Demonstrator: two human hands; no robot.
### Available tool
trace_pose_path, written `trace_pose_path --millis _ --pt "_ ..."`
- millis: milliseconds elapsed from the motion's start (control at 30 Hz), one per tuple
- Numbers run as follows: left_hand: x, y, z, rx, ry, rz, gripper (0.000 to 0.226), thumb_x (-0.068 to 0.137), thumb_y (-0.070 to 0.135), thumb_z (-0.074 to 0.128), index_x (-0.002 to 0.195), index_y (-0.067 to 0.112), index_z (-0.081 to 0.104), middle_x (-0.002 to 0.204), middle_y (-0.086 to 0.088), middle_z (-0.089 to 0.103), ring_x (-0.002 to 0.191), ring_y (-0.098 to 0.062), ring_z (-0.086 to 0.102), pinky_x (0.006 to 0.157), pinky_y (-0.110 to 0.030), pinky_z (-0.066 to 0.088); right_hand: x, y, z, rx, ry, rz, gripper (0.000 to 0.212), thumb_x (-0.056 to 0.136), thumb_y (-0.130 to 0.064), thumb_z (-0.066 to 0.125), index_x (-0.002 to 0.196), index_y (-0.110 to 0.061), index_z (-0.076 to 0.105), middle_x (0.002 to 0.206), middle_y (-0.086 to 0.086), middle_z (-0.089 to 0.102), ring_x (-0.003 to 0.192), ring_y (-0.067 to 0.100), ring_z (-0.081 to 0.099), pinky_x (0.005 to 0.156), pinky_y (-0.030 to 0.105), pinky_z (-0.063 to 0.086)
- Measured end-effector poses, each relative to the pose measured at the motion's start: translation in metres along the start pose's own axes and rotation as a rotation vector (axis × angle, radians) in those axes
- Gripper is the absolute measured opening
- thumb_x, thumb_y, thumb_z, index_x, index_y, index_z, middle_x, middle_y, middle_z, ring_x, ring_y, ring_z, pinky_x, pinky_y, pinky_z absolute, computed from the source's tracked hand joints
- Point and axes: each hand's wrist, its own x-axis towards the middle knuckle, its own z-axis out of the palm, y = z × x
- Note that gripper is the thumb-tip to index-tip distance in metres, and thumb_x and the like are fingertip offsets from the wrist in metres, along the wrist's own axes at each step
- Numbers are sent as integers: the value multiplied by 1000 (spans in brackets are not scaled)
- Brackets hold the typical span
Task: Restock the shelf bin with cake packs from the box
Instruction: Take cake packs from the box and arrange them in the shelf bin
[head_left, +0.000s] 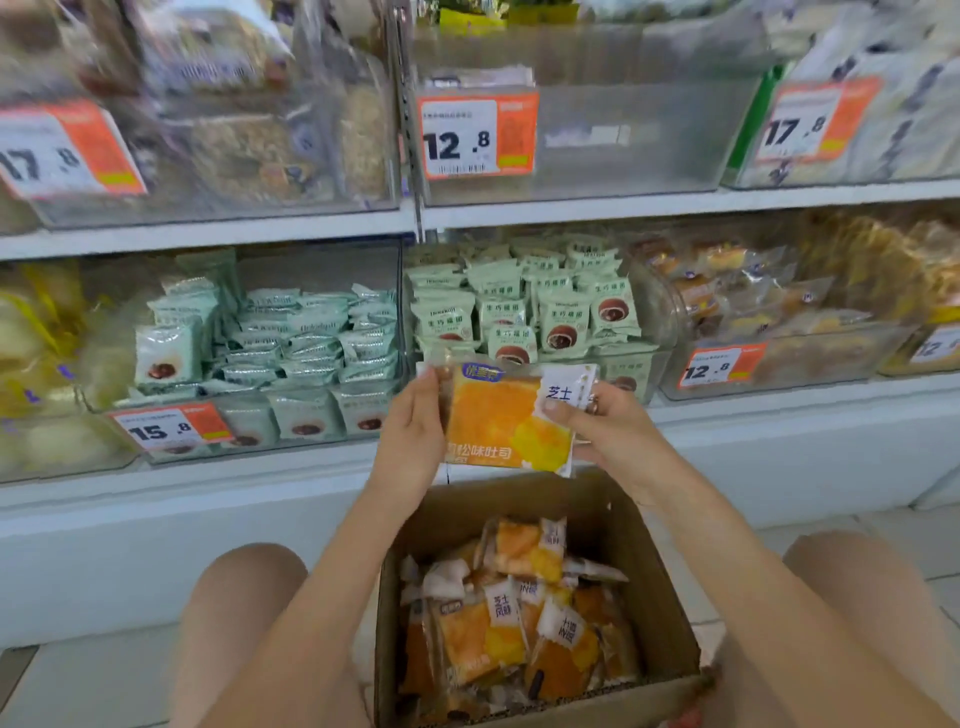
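**One cake pack lifted, bin not yet reached**

The orange cake pack (506, 421) is held upright above the open box (654, 613), in front of the lower shelf. To place it well, the person should probably carry it up to the nearly empty clear bin (623, 156) and lay it flat. The left hand (413, 431) cradles its left edge, fingers together. The right hand (597, 421) pinches the right edge, thumb in front.

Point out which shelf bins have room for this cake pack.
The upper bin behind the 12.8 tag looks bare. The left green-pack bin has room at its upper right. The right green-pack bin is crowded. Both hands hold the pack.
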Motion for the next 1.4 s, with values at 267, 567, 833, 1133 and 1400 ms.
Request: trace_pose_path --millis 267,567,833,1133,1400 --pt "132 105 -29 859 564 801 33 95 28 35 103 5 58 84 -12 64 80 -32 59 58 -34 38 59 -210 -39 61 187 -507 9 86 -14 66 92 -20 63 93 0 69 84 16 67 76 38 56" --pt "245 110 15 1076 570 1291 11 85 13 49 83 6 57 72 -10 57 64 -28 49 70 -35 34 195 -309 -23 -290 106 -457 31 86 -9 67 115 -12 58 102 9 69 74 15 62 66 35 58" --pt "247 107 16 1037 631 1351 15 91 18 40 78 12 43 65 -7 45 60 -25 38 71 -35 34 252 -282 1 -737 67 -264 51 75 -22 80 117 -14 54 111 7 58 100 24 60 74 42 56" --pt "247 106 18 1073 643 1297 13 90 20 41 80 12 43 66 -7 49 61 -26 42 76 -36 36 245 -282 13 -1203 143 -312 70 75 -31 78 129 -1 45 115 12 52 118 29 53 77 29 43" --pt "240 113 15 1191 536 1240 9 88 14 47 79 12 44 65 -7 49 60 -26 44 73 -34 34 209 -299 -2 -1118 206 -416 67 77 -29 76 127 -3 40 126 14 53 109 31 55 77 37 48"
